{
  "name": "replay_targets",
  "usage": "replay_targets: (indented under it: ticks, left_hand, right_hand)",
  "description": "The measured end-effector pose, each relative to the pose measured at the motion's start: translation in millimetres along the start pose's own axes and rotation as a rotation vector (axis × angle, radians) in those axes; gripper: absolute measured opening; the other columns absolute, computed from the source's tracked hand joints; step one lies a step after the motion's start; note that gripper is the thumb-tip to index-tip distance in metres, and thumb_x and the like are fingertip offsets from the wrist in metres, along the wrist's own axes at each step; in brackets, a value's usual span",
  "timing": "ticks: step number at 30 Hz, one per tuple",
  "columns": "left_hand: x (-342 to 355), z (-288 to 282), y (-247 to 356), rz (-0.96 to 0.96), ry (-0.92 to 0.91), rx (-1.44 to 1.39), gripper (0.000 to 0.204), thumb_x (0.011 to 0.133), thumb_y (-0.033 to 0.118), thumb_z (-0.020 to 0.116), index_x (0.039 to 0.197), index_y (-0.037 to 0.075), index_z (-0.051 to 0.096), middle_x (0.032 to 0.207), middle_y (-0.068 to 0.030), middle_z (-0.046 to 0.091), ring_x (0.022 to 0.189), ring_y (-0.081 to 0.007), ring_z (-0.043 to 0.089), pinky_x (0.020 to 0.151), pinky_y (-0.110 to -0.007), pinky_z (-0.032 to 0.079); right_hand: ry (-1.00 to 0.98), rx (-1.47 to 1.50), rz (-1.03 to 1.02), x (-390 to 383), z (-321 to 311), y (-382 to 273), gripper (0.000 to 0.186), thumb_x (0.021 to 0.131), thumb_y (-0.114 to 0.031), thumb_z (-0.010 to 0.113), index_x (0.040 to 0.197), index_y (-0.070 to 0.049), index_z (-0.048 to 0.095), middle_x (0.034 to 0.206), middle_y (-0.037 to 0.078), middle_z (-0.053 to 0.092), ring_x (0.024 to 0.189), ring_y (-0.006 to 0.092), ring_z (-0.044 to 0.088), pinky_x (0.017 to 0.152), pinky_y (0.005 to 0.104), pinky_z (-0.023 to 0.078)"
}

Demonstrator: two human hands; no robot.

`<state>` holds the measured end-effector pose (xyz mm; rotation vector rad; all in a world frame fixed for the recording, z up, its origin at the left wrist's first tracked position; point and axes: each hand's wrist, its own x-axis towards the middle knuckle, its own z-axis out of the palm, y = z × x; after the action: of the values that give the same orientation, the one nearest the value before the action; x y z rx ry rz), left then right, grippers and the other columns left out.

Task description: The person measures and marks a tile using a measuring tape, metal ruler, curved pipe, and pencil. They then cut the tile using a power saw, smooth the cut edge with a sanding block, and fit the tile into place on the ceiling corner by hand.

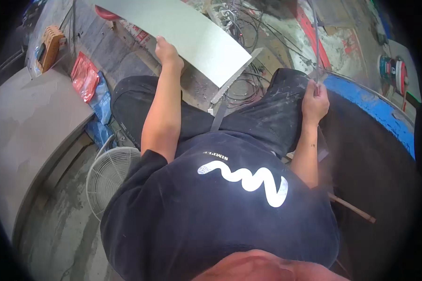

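A long pale, flat board (187, 33) slants across the space ahead of me, from the upper left down towards my knees. My left hand (168, 52) grips its near edge, thumb on top and the other fingers mostly hidden. Over my right thigh, my right hand (315, 104) is closed round the lower end of a long, thin grey rod (317, 42) that points away from me. Beside the board's near right end lies a narrow grey strip with a toothed edge (234, 77).
Black cables (251, 86) coil between my knees. On the left are a caged fan (110, 173), a grey panel (37, 112), a red packet (85, 77) and an orange block (50, 44). To the right lie a blue-edged dark surface (368, 100) and a green-and-red power tool (393, 75).
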<state>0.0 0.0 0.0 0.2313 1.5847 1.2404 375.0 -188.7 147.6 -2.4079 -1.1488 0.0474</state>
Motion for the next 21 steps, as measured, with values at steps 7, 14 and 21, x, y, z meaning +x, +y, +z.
replay_targets:
  ticks: [7,14,21]
  left_hand:
    - [-7,-16,20,-0.03,-0.086,-0.088,0.057,0.112,0.04,0.028,0.149,-0.001,0.042,0.145,-0.0167,0.054,0.128,-0.0344,0.058,0.106,-0.049,0.051]
    - [-2,-8,31,-0.145,-0.046,-0.146,0.066,0.112,0.05,0.024,0.152,-0.001,0.039,0.152,-0.0163,0.05,0.137,-0.0362,0.052,0.112,-0.05,0.045]
    - [19,-8,11,-0.014,0.218,0.048,0.079,0.11,0.057,0.029,0.152,-0.009,0.036,0.159,-0.0231,0.043,0.144,-0.0344,0.044,0.12,-0.042,0.033]
  right_hand:
    - [-0.001,0.168,0.075,-22,3,-11,0.043,0.098,-0.048,0.067,0.104,-0.007,0.075,0.083,0.01,0.074,0.078,0.0262,0.07,0.076,0.0374,0.054]
    - [-0.002,-0.199,-0.045,25,5,0,0.038,0.099,-0.046,0.065,0.111,-0.012,0.076,0.1,0.013,0.075,0.092,0.0387,0.071,0.079,0.0457,0.055]
    - [0.037,-0.179,-0.278,92,48,-59,0.032,0.103,-0.039,0.06,0.115,-0.013,0.075,0.1,0.016,0.07,0.098,0.0384,0.067,0.081,0.0479,0.052]
